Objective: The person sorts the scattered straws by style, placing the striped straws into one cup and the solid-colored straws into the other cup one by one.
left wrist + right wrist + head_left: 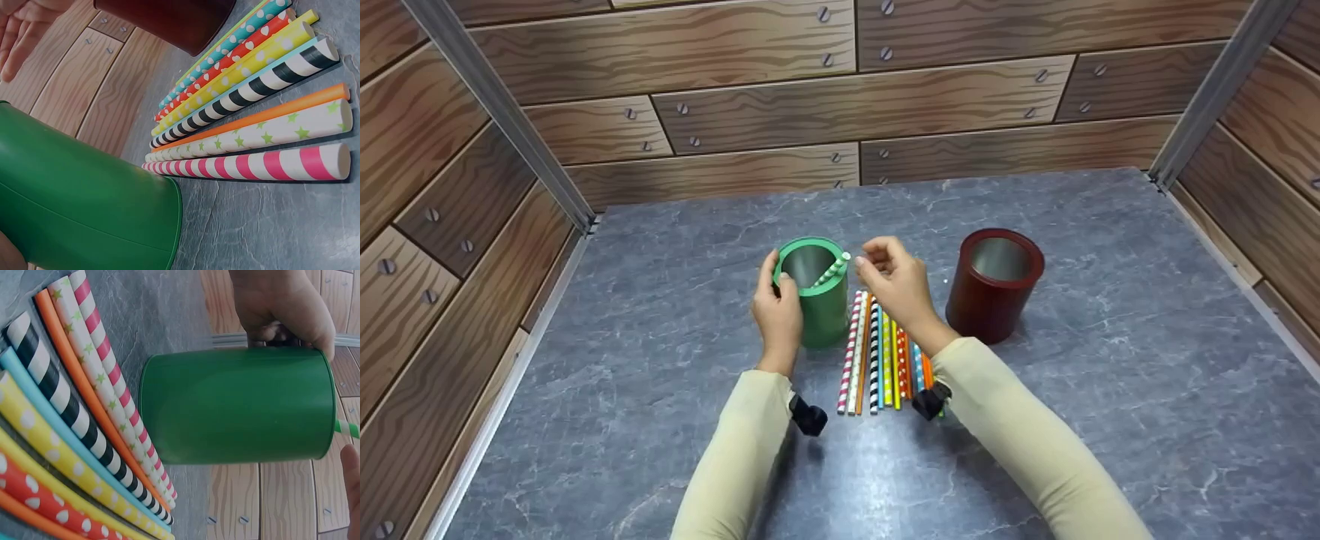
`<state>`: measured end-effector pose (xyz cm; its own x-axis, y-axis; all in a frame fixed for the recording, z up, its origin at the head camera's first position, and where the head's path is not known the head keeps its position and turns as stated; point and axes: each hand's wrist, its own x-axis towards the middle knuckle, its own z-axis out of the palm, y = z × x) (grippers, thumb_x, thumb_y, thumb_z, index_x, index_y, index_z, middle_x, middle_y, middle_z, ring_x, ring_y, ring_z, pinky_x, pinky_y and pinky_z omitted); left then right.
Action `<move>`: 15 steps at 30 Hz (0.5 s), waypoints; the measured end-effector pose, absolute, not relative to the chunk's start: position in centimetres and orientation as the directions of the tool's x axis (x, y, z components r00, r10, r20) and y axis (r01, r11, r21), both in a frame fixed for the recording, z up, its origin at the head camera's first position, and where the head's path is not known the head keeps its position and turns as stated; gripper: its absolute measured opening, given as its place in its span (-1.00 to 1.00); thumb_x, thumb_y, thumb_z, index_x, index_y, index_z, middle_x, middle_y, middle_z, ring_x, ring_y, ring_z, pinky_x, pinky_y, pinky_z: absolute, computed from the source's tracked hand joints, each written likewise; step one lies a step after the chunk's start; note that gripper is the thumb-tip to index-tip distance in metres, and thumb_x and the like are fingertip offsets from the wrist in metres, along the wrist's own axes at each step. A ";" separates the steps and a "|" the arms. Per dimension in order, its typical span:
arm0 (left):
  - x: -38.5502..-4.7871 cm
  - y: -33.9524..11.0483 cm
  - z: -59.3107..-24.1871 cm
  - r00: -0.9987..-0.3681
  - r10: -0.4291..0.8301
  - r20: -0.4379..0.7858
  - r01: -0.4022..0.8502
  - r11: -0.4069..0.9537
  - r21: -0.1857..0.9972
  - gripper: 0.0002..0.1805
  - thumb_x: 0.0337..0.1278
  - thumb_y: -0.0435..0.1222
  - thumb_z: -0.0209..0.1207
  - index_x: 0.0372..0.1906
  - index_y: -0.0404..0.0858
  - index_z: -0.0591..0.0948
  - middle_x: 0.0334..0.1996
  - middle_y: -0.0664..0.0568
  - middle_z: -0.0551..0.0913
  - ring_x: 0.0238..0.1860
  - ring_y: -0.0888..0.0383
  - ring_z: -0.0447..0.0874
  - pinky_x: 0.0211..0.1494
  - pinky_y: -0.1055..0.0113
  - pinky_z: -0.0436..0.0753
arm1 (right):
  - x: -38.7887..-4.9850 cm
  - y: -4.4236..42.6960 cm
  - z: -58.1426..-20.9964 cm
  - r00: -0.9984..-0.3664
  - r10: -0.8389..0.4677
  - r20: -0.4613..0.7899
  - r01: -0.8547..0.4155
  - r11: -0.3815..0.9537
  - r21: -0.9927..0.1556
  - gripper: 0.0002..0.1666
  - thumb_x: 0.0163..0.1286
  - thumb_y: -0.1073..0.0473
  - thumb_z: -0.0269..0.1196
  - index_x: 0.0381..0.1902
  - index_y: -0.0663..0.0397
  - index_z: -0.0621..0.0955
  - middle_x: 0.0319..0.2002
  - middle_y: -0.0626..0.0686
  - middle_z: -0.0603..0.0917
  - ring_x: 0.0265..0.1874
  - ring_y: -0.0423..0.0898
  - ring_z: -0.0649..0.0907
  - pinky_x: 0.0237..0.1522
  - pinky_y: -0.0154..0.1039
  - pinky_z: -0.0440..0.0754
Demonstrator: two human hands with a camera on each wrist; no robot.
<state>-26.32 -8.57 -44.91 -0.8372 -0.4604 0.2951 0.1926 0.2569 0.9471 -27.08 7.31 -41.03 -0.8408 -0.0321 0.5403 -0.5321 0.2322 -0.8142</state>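
My left hand grips a green can from its left side, with the thumb at the rim. Inside the can leans one green-and-white striped straw, its top end poking out over the right of the rim. Just right of that end is my right hand, fingers loosely bent, holding nothing and apart from the straw. Below it, several paper straws lie side by side on the table, among them a pink-striped straw, a white straw with green stars and a black-striped straw.
A dark red can stands upright to the right of the straws, beyond my right forearm. The grey marbled table is bounded by wood-patterned walls at the back and both sides.
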 end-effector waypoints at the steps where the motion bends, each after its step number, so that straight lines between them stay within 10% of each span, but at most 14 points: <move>1: -26.3 -8.6 -44.9 -0.837 -0.457 0.299 0.198 0.257 0.946 -0.54 0.28 -0.30 -0.12 0.27 -0.14 0.41 -0.09 -0.11 0.63 -0.51 0.15 0.38 -0.36 0.28 0.39 | -27.0 7.5 -41.0 -0.844 -0.026 0.536 -0.529 0.216 -0.821 -0.80 0.22 0.35 0.21 -0.23 0.40 0.53 -0.42 0.21 0.63 -0.46 -0.07 0.64 -0.38 -0.36 0.61; 15: -26.3 -8.7 -45.0 -0.844 -0.458 0.279 0.178 0.251 0.951 -0.54 0.29 -0.27 -0.12 0.28 -0.11 0.40 0.09 -0.05 0.56 -0.44 0.14 0.43 -0.30 0.27 0.40 | -26.5 10.3 -41.9 -0.898 0.033 0.439 -0.416 0.265 -0.870 -0.87 0.17 0.38 0.23 -0.31 0.35 0.56 -0.47 0.18 0.64 -0.57 -0.31 0.57 -0.48 -0.41 0.57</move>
